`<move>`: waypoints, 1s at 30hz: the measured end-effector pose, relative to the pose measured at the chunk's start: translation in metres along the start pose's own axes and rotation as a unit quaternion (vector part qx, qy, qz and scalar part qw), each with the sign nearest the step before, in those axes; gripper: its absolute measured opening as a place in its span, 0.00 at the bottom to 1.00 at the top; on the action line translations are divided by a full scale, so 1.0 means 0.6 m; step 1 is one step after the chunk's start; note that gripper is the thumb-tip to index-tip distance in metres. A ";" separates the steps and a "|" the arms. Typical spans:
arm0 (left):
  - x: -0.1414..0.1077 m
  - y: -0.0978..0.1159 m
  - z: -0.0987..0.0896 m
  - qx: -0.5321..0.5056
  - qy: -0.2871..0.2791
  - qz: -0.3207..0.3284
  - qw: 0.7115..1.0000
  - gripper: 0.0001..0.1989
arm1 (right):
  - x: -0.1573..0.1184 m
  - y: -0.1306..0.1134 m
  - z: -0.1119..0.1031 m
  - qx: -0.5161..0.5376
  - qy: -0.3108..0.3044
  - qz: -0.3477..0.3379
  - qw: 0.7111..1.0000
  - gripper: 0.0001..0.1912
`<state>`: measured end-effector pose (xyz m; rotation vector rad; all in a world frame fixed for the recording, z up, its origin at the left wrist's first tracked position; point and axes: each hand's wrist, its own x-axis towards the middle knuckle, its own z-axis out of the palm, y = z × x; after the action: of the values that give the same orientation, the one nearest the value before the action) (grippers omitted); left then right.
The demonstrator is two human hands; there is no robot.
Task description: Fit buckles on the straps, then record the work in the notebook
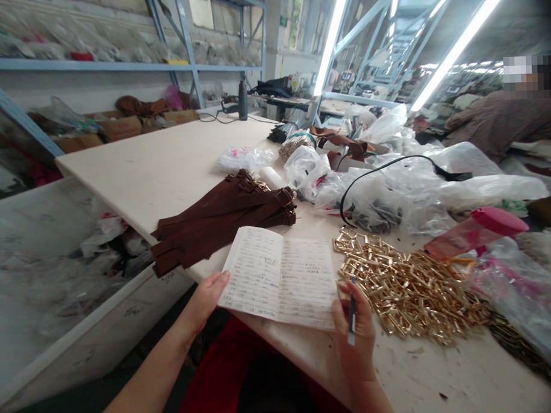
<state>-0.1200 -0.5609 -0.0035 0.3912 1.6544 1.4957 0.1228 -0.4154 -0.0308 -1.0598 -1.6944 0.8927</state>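
An open notebook [300,284] with handwritten lines on both pages lies tilted at the table's near edge. My left hand [210,296] pinches its left page edge, thumb on top and the other fingers hidden beneath. At the lower right corner, my right hand [355,318] is closed around a dark pen [352,318] with a pale end, and its fingers also touch the page edge. Behind the notebook lie dark brown leather straps [226,214] in stacked bundles. A heap of gold-coloured metal buckles [405,286] spreads to the right of my right hand.
Clear plastic bags [383,184] crowd the right side of the white table [134,169], with a pink-lidded bottle [479,229] among them. A white bin [82,364] holding bags stands at left. A person [507,120] is at the far right. Shelving [117,64] lines the back.
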 end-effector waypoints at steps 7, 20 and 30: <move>-0.001 0.000 0.000 -0.010 -0.004 0.004 1.000 0.26 | 0.001 0.002 0.001 0.005 0.005 0.000 1.000 0.22; 0.000 -0.002 -0.001 -0.010 -0.007 -0.001 1.000 0.26 | 0.000 0.002 0.001 0.006 0.009 0.003 1.000 0.23; -0.001 0.001 0.002 -0.010 -0.005 0.001 1.000 0.26 | 0.001 0.003 0.000 0.003 0.005 0.004 1.000 0.22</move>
<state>-0.1190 -0.5608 -0.0027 0.3884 1.6294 1.5086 0.1231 -0.4144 -0.0321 -1.0645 -1.6796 0.8965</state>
